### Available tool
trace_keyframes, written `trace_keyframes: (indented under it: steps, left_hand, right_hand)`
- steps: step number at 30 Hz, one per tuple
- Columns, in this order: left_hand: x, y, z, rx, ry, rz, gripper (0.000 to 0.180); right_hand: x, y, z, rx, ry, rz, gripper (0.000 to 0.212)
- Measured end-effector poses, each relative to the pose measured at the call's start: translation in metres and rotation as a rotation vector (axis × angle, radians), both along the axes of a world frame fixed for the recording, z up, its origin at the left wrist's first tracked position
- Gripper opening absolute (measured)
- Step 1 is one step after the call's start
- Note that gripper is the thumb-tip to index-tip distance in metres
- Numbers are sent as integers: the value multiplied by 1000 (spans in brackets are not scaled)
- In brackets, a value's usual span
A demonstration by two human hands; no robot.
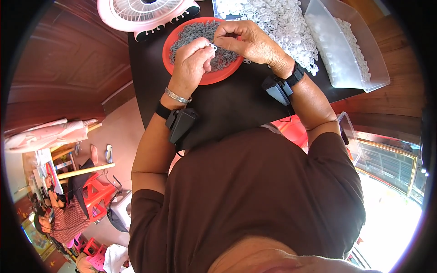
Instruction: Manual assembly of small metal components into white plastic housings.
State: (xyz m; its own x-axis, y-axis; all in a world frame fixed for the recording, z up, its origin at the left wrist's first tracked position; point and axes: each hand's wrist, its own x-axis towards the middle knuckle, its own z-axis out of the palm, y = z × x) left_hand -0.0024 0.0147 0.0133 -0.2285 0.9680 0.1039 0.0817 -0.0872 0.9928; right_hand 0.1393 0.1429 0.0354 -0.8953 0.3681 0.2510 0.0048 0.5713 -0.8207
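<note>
Over a round red basin [168, 68] full of small grey screw-like pieces [193, 32], both my hands are raised close together. My left hand [193, 61] is closed, pinching a small white plastic piece with a hole [212, 47] between thumb and forefinger. Thumb and fingertips of my right hand [248, 43] are pressed together right beside that piece; whatever they hold is too small to make out. A heap of similar white plastic pieces [287, 25] lies behind and to the right of my right hand.
A translucent plastic bin [337, 68] with more white pieces is tipped at the table's right. A pink fan [136, 20] stands at the back left of the black table [227, 107]. Far left, a person in a striped top [73, 220] sits near red stools [98, 195].
</note>
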Motion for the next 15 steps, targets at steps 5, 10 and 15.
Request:
trace_keyframes:
  steps: [5, 10, 15]
  left_hand:
    - [0, -1, 1, -2, 27, -13, 22]
    - [0, 0, 2, -13, 68, -40, 23]
    - [0, 1, 3, -20, 63, -63, 23]
  right_hand:
    - [-2, 0, -4, 52, 8, 44, 12]
    - [0, -1, 2, 112, -55, 75, 17]
    - [-1, 7, -5, 112, -23, 122, 25]
